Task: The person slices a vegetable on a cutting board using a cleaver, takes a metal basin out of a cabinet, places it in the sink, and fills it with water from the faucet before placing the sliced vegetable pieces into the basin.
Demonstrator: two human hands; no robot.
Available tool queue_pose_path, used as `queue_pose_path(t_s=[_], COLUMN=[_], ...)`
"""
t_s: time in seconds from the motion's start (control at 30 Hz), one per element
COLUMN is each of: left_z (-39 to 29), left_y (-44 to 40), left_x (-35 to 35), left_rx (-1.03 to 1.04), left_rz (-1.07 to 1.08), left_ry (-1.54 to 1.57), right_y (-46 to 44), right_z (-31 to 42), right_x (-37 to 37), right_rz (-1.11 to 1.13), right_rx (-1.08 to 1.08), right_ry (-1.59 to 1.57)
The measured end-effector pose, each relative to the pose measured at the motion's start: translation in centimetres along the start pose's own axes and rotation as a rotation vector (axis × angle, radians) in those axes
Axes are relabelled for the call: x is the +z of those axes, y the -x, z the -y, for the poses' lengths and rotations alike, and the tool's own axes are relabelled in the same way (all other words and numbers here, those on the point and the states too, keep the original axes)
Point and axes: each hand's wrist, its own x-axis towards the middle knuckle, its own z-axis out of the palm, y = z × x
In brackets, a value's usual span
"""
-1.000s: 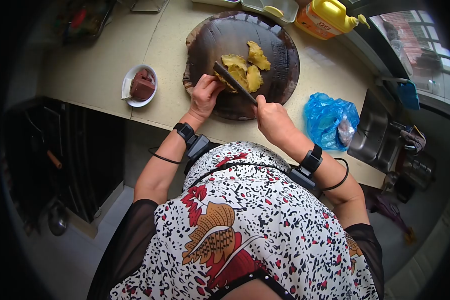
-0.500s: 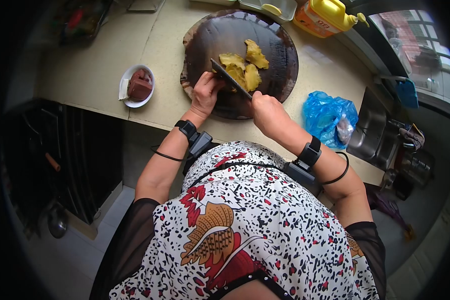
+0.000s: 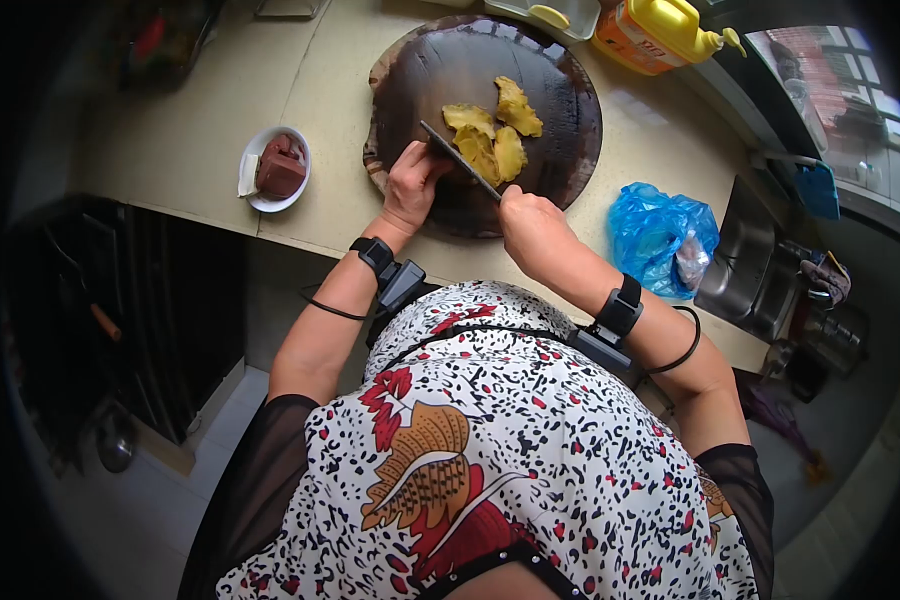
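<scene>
One knife (image 3: 460, 160) slants over the near-left part of the round chopping board (image 3: 410, 75), seen almost edge-on, its handle wrapped by the right hand (image 3: 536, 222) at the board's near rim. Beside the board's near-left rim, the left hand (image 3: 408, 188) has its fingers bent and drawn in next to the blade; their tips are hidden, so I cannot tell whether they pinch anything. To cut well here, those tips are best tucked back, knuckles against the flat, with the blade upright and the strokes short and slow; the board looks wet, so whatever is under the blade may slip unless pressed down firmly. Just past the blade, around the board's middle, lie four yellowish slices (image 3: 511, 152), best kept out from under the edge. Farther out, right of the board, a blue plastic bag (image 3: 655, 235) rests on the desk (image 3: 195, 160); left of the board, well apart, a white bowl (image 3: 276, 207) holds a dark red block (image 3: 282, 172). Beyond the board's far-right rim stands a yellow jug (image 3: 660, 22).
</scene>
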Motion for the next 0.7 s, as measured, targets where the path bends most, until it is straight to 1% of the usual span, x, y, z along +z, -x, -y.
queue_pose_path(t_s=[0.03,0.13,0.23,0.27,0.3,0.37,0.47,0.57,0.6,0.7], left_z=[0.2,0.5,0.3,0.2,0.2,0.1,0.3,-0.2,-0.2,0.2], left_y=[0.2,0.3,-0.2,-0.2,-0.3,-0.2,-0.2,-0.4,-0.5,-0.9], left_x=[0.2,0.4,-0.1,0.0,0.1,0.0,0.1,0.1,0.0,-0.5], left_rx=[0.000,0.004,0.000,0.007,0.013,-0.016,-0.018,0.006,0.017,0.037], left_rz=[-0.007,-0.005,0.008,0.007,0.002,-0.001,0.007,0.031,0.040,0.020], left_ry=[0.000,0.001,-0.008,-0.001,0.004,0.012,0.019,0.004,-0.010,-0.047], right_y=[0.2,-3.2,-4.0,-3.3,-2.5,-0.4,0.0,-3.1,-3.6,-4.0], right_z=[-0.1,0.0,0.4,-0.2,-0.4,-0.3,-0.3,-1.5,-1.4,-2.2], right_x=[0.0,1.9,2.2,1.9,1.7,1.0,1.2,4.5,4.6,4.3], right_rz=[0.021,-0.114,-0.127,-0.140,-0.108,-0.024,0.035,-0.122,-0.128,-0.231], right_rx=[0.007,-0.101,-0.094,-0.148,-0.114,-0.010,0.064,0.007,0.048,0.016], right_ry=[0.005,-0.042,-0.043,-0.042,-0.076,-0.033,-0.055,-0.101,-0.093,-0.161])
